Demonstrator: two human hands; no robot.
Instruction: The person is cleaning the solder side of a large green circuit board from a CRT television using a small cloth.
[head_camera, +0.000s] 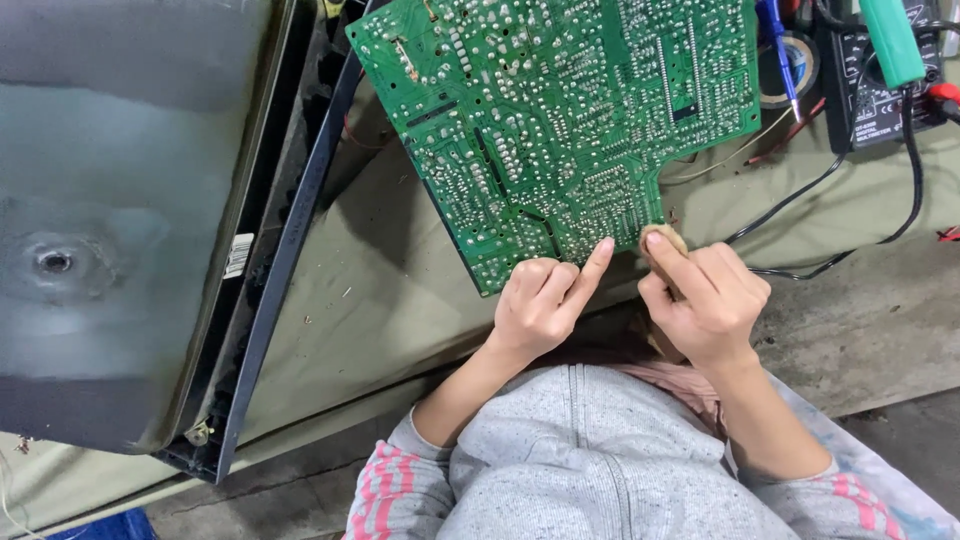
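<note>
Two hands met at the near edge of the green circuit board (560, 120), which lay solder side up on the cloth-covered desk (400, 290), tilted w/ its near corner toward the person. Left hand (540, 305) was curled, index finger stretched out and touching the board's edge; it gripped nothing I could see. Right hand (705, 300) had fingers closed round a small tan pad or wad (663, 240), pressed against the board's lower right corner.

Risks, as I judged them: the board seemed to rest loosely, so a hard push from the pad could slide or flip it. Solder points are sharp and could prick a fingertip. The black cables (850, 200) ran close to the right hand and could snag, dragging the black meter (880, 90) along.

Hard to tell: what the pad really was, mostly covered by fingers. Board's component side faced down, unseen. Whatever held the board up was hidden. The old TV set (110, 220) at left was cut off by the frame, as were the screwdriver (778, 50) and the green-handled tool (893, 40).
</note>
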